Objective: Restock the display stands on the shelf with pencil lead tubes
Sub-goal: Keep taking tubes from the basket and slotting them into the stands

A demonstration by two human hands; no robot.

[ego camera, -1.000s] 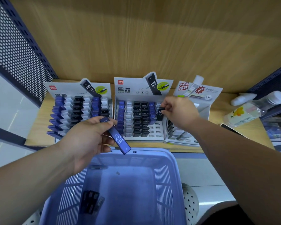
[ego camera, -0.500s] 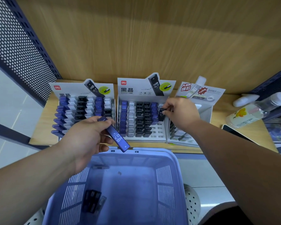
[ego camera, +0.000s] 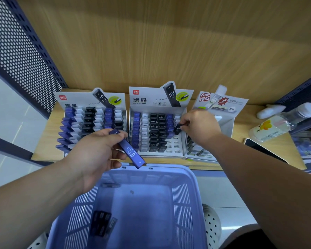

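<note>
Head view: our right hand [ego camera: 199,126] pinches a black tube [ego camera: 178,128] into the half-stocked middle stand [ego camera: 156,153], left hand [ego camera: 97,153] grasping a blue tube [ego camera: 128,150]; spares wait in the basket [ego camera: 196,194].

Your right hand [ego camera: 199,127] covers most of black tube [ego camera: 178,128] at middle stand [ego camera: 158,151]; slot beneath it hidden. Your left hand [ego camera: 97,150] hides lower rows of left stand [ego camera: 75,123]. Your right forearm masks front of right stand [ego camera: 223,126]. Dark tubes [ego camera: 101,224] in basket [ego camera: 190,180] blurred, labels unreadable. Basket cut off by bottom edge. Bottle [ego camera: 280,123] label too blurred to read.
</note>
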